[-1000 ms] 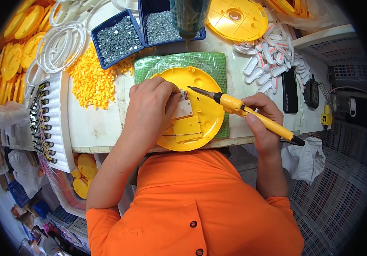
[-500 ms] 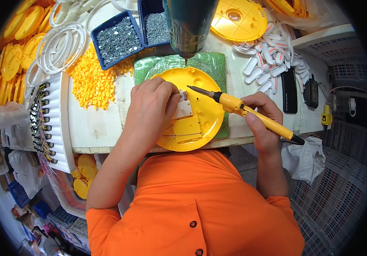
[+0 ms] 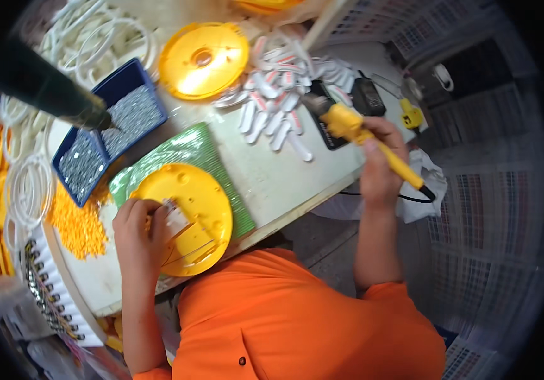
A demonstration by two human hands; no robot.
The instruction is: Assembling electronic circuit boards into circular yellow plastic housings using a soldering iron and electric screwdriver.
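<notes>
Soldering iron [image 3: 373,140], yellow-handled, sits clamped in the right hand [image 3: 381,171], raised over the table's near edge and well apart from the work, its tip over the scattered white plastic clips [image 3: 278,95]. The left hand [image 3: 137,231] presses fingertips on a small white part [image 3: 175,218] seated in the yellow round housing [image 3: 186,218], which lies on the green mat [image 3: 183,152] near the table edge. For a sound joint, the left hand should pin the part flat and keep fingers clear of the contact point, while the iron is best brought down at a shallow angle. The blue tray of screws [image 3: 110,139] stands just beyond the mat; the cord should stay off it.
</notes>
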